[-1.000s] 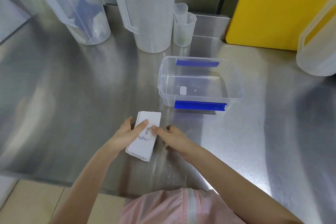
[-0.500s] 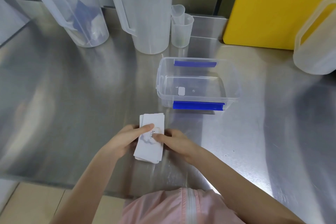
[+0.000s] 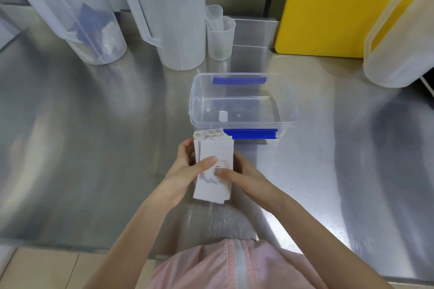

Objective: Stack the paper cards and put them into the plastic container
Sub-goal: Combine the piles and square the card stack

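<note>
Down below, a shiny steel worktop (image 3: 94, 148) fills most of the view. At the back right a yellow board (image 3: 328, 7) leans up, and a big jug (image 3: 399, 37) stands in front of its right edge. Two more big clear jugs stand at the back: one in the middle (image 3: 173, 19) and one at the far left (image 3: 70, 14) with something blue inside. Two small cups (image 3: 220, 35) sit one inside the other, just right of the middle jug.

In the middle of the worktop is the clear box (image 3: 242, 103) with blue clips on its near and far sides. It is open, and only a little white sticker shows on its floor.

Just in front of the box, near its left corner, are the white cards (image 3: 215, 166), held in a stack. The left hand (image 3: 185, 171) is wrapped around the stack's left side with its thumb on top. The right hand (image 3: 244, 176) grips the right side, thumb on top too. Black letters peek out between the thumbs.
</note>
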{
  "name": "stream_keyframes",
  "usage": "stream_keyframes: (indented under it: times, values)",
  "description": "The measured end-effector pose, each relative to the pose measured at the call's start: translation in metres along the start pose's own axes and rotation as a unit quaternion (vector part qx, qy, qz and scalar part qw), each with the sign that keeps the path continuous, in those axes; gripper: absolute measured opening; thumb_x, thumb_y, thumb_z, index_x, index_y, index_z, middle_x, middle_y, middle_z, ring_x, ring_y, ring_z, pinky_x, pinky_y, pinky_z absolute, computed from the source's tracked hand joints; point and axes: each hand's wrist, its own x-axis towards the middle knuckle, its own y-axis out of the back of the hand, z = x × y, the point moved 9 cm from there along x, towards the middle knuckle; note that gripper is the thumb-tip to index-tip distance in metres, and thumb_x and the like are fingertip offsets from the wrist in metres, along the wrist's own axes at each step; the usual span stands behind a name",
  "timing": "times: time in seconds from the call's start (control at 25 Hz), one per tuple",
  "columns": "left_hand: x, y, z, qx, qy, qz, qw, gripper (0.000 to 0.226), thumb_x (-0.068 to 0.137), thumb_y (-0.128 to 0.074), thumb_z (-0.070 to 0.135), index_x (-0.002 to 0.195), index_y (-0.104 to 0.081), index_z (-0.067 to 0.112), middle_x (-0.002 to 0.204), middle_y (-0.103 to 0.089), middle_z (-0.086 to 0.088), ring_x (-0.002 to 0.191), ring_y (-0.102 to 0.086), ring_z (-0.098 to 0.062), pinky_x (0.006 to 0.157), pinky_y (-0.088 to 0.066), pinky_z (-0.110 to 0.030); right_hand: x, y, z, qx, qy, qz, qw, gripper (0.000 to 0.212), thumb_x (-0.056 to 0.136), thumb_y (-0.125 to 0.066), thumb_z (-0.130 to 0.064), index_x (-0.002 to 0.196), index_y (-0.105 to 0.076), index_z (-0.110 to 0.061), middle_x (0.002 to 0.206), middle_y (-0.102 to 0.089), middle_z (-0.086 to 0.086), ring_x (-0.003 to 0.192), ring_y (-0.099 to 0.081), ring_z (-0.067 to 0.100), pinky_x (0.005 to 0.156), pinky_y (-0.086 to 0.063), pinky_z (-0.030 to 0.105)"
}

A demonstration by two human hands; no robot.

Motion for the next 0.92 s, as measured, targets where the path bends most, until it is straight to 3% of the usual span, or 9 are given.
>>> stream_keyframes:
  times: [0.04, 0.12, 0.2, 0.32, 0.56, 0.68, 0.76, 0.92]
  values:
    - [0.003, -0.009, 0.002, -0.002, -0.017, -0.015, 1.0, 0.059, 0.061, -0.074, 0.019, 0.107, -0.042, 0.037, 0.112, -0.059, 0.012, 0.097, -0.062, 0.001, 0.076, -0.054, -0.018, -0.003, 0.009, -0.006, -0.02, 0.017, 0.009, 1.0, 0.059, 0.076, -0.065, -0.022, 0.128, -0.04, -0.034, 0.121, -0.058, -0.017, 0.105, -0.058, -0.005, 0.084, -0.051, 0.011]
    - [0.007, -0.026, 0.005, 0.03, -0.044, -0.056, 0.997, 0.063, 0.062, -0.071, 0.016, 0.108, -0.039, 0.044, 0.115, -0.056, 0.016, 0.102, -0.059, 0.005, 0.082, -0.051, -0.015, -0.012, 0.031, -0.011, -0.089, 0.044, 0.036, 0.994, 0.062, 0.076, -0.068, -0.024, 0.122, -0.035, -0.048, 0.119, -0.052, -0.03, 0.106, -0.051, -0.016, 0.086, -0.046, 0.004]
    - [0.006, -0.043, 0.003, 0.118, -0.061, -0.113, 0.985, 0.074, 0.064, -0.072, 0.013, 0.116, -0.031, 0.047, 0.12, -0.049, 0.022, 0.108, -0.051, 0.013, 0.086, -0.045, -0.008, -0.02, 0.045, -0.005, -0.152, 0.056, 0.051, 0.985, 0.07, 0.074, -0.071, -0.022, 0.125, -0.03, -0.048, 0.125, -0.049, -0.025, 0.114, -0.047, -0.012, 0.099, -0.043, 0.013]
    - [0.003, -0.061, -0.008, 0.2, -0.063, -0.165, 0.964, 0.09, 0.066, -0.075, 0.011, 0.13, -0.017, 0.034, 0.121, -0.042, 0.025, 0.105, -0.044, 0.024, 0.08, -0.037, 0.003, -0.025, 0.048, 0.011, -0.207, 0.063, 0.05, 0.975, 0.082, 0.073, -0.073, -0.018, 0.137, -0.023, -0.028, 0.139, -0.04, -0.002, 0.127, -0.04, 0.005, 0.111, -0.035, 0.038]
    - [0.004, -0.057, -0.018, 0.21, -0.055, -0.119, 0.969, 0.086, 0.067, -0.075, 0.007, 0.122, -0.016, 0.036, 0.115, -0.041, 0.028, 0.097, -0.043, 0.03, 0.071, -0.038, 0.004, -0.011, 0.027, 0.016, -0.216, 0.071, 0.025, 0.974, 0.104, 0.069, -0.074, -0.029, 0.142, -0.001, -0.027, 0.146, -0.025, -0.002, 0.134, -0.032, 0.011, 0.111, -0.036, 0.043]
    - [0.004, -0.054, -0.018, 0.212, -0.057, -0.096, 0.971, 0.084, 0.063, -0.077, 0.011, 0.121, -0.02, 0.033, 0.111, -0.045, 0.027, 0.092, -0.045, 0.03, 0.068, -0.039, 0.004, -0.014, 0.029, 0.013, -0.203, 0.075, 0.035, 0.976, 0.098, 0.067, -0.077, -0.027, 0.14, -0.012, -0.023, 0.141, -0.036, -0.001, 0.129, -0.04, 0.01, 0.109, -0.038, 0.041]
    - [0.004, -0.054, -0.012, 0.225, -0.068, -0.111, 0.966, 0.092, 0.058, -0.078, 0.021, 0.125, -0.016, 0.035, 0.114, -0.043, 0.031, 0.098, -0.044, 0.028, 0.073, -0.039, 0.004, -0.018, 0.037, 0.004, -0.227, 0.084, 0.053, 0.969, 0.095, 0.063, -0.079, -0.026, 0.136, -0.019, -0.018, 0.136, -0.042, 0.002, 0.125, -0.043, 0.013, 0.107, -0.039, 0.041]
    - [0.005, -0.052, -0.005, 0.277, -0.07, -0.148, 0.947, 0.099, 0.055, -0.077, 0.04, 0.124, -0.008, 0.055, 0.129, -0.036, 0.027, 0.118, -0.041, 0.012, 0.096, -0.035, -0.008, -0.028, 0.05, -0.026, -0.403, 0.139, 0.054, 0.903, 0.089, 0.062, -0.079, -0.032, 0.132, -0.028, -0.011, 0.126, -0.042, 0.01, 0.117, -0.043, 0.022, 0.103, -0.038, 0.036]
